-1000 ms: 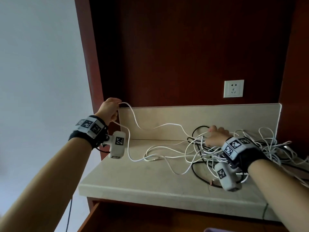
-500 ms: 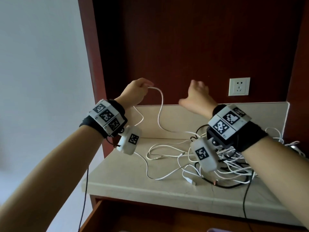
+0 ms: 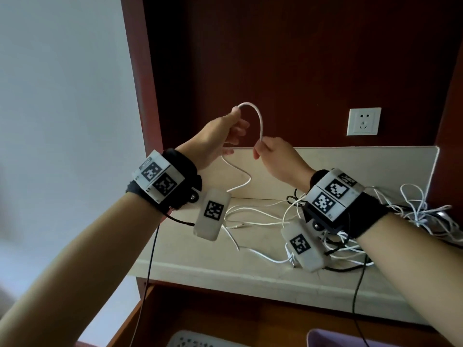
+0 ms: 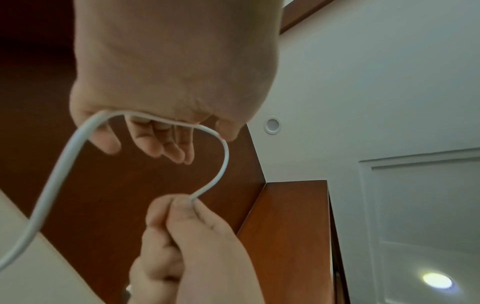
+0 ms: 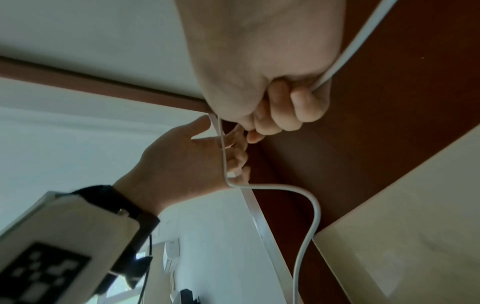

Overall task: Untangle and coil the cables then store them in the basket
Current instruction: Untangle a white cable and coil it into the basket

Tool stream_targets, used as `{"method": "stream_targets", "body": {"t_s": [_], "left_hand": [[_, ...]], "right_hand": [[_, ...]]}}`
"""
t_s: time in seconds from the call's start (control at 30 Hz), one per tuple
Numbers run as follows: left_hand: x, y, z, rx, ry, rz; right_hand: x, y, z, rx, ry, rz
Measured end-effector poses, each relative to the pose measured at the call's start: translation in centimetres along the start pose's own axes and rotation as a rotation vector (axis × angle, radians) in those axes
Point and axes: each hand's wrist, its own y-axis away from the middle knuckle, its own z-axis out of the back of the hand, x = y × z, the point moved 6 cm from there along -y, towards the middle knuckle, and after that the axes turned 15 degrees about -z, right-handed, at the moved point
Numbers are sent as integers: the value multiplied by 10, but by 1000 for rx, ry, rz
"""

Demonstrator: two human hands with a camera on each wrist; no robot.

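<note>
We hold both hands up in front of the dark red-brown wooden back panel, above the pale beige stone counter. Our left hand pinches the thin white round cable between thumb and forefinger at its upper end, with the other fingers loosely bent and the cable running across the palm, as the left wrist view shows. From that pinch the cable arches over toward three o'clock and comes down into our right hand, whose curled fingers and thumb close around it; in the right wrist view the cable passes out of the fist on both sides. Below our left hand the same cable hangs down toward six o'clock in a loose wave and reaches the counter. The tangle of white and black cables lies on the counter at about four o'clock from our hands, partly hidden behind our right wrist. A white wall socket plate sits on the back panel at about three o'clock from our right hand. At the bottom edge, around six o'clock, the rim of a white perforated plastic basket shows, and just beside it toward four o'clock the corner of a lilac container.
</note>
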Motion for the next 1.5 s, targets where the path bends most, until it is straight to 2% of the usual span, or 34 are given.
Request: {"method": "stream_targets", "body": {"t_s": [0.1, 0.27, 0.43, 0.53, 0.63, 0.73, 0.8, 0.93, 1.03, 1.13, 1.3, 1.37, 1.5], "left_hand": [[1, 6, -23, 55, 233, 19], [-1, 7, -42, 11, 186, -48], [-3, 3, -38, -90, 181, -28], [-5, 6, -47, 29, 269, 10], [-9, 10, -53, 124, 117, -48], [-15, 11, -45, -14, -48, -99], [-18, 11, -42, -81, -58, -112], [-20, 8, -38, -86, -3, -75], [-19, 7, -37, -5, 39, -44], [-13, 6, -37, -16, 144, 7], [-9, 4, -28, -178, 467, 73], [-8, 1, -20, -246, 594, 117], [-1, -1, -10, -228, 767, 204]], "right_hand": [[7, 9, -5, 29, 128, 47], [10, 16, -17, 54, 199, 87], [-4, 21, -14, 26, 356, 45], [-8, 19, -11, -3, 364, 11], [-3, 19, -8, -35, 396, 34], [7, 30, -11, -79, 549, 137], [11, 34, -13, -98, 586, 168], [7, 33, -8, -144, 464, 168], [4, 35, -4, -198, 449, 190], [3, 36, -7, -124, 349, 236], [-14, 40, -13, 76, 241, 134], [-21, 45, -18, 151, 132, 107], [-26, 52, -20, 195, -84, 109]]}}
